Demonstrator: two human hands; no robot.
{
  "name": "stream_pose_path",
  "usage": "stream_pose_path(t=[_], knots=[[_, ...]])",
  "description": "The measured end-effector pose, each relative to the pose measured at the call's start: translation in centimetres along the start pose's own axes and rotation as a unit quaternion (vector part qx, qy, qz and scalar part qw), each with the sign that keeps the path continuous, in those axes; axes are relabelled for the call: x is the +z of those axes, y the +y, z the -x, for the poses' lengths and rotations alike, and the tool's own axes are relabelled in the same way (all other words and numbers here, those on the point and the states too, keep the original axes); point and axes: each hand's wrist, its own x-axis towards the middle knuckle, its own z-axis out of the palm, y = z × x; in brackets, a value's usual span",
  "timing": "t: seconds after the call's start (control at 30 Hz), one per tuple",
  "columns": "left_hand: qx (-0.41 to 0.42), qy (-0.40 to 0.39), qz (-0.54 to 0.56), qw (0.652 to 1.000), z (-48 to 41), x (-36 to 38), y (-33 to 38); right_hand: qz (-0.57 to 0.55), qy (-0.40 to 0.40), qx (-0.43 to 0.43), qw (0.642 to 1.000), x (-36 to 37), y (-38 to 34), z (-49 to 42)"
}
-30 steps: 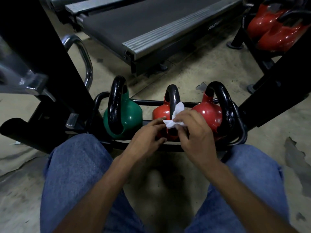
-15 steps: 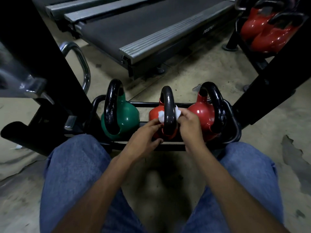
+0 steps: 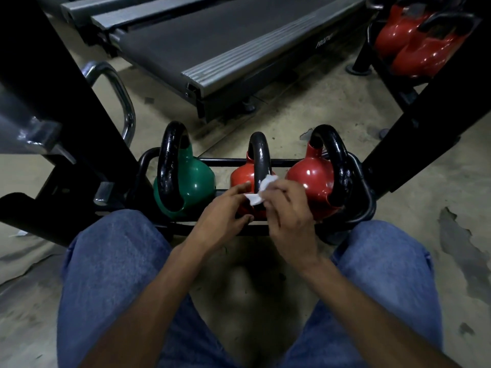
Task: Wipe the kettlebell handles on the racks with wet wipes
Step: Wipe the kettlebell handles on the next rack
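Right hand: fingers curled round the wet wipe, pressing it to the near side of the middle kettlebell's black handle.
Left hand: fingers loosely bent just beside that handle, index fingertip at the wipe's left edge; cannot tell whether pinching it.
Wet wipe: white, crumpled, partly wrapped low on the handle, between both hands.
Middle kettlebell: red, seated on the low black rack, between a green kettlebell on the left and a larger red kettlebell on the right.
Surroundings: knees in blue jeans either side, worn concrete floor, treadmill beyond the rack.
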Motion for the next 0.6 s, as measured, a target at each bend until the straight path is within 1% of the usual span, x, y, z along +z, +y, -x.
stream_pose_path(t=[0.03,0.07,0.1,0.13,0.23,0.3,0.33,0.37,0.4,0.47,0.53,0.6], knots=[[0.001,0.002,0.010,1.000,0.1,-0.1,0.0,0.048,-0.034,-0.081,0.995,0.1,0.6,-0.4],[0.000,0.006,0.028,1.000,0.2,-0.1,-0.1,0.100,-0.085,-0.150,0.980,0.1,1.1,-1.2],[-0.007,0.010,0.056,0.998,0.2,-0.2,-0.2,0.157,-0.143,-0.202,0.956,0.1,1.4,-2.2],[-0.018,0.012,0.089,0.996,0.2,-0.4,-0.3,0.212,-0.196,-0.232,0.929,0.1,1.4,-3.5],[-0.042,0.023,0.146,0.988,-0.1,-0.9,-0.6,0.335,-0.324,-0.239,0.852,-0.1,-0.5,-7.4],[-0.050,0.034,0.159,0.985,-0.3,-0.8,-0.6,0.405,-0.405,-0.240,0.784,0.1,-2.4,-9.2],[-0.055,0.036,0.163,0.984,-0.3,-0.8,-0.6,0.425,-0.435,-0.246,0.755,0.1,-3.2,-9.7],[-0.057,0.036,0.169,0.983,-0.2,-0.7,-0.6,0.427,-0.453,-0.259,0.738,0.0,-3.6,-9.9],[-0.057,0.037,0.176,0.982,-0.2,-0.5,-0.6,0.418,-0.457,-0.277,0.735,-0.2,-3.7,-9.8],[-0.048,0.042,0.184,0.981,-0.3,-0.4,-0.7,0.373,-0.441,-0.319,0.751,-0.6,-2.9,-9.2],[-0.040,0.042,0.185,0.981,-0.2,-0.3,-0.7,0.328,-0.395,-0.377,0.771,-1.1,-1.4,-8.1],[-0.031,0.037,0.175,0.983,0.0,-0.3,-0.6,0.330,-0.343,-0.428,0.768,-1.3,0.3,-6.8]])
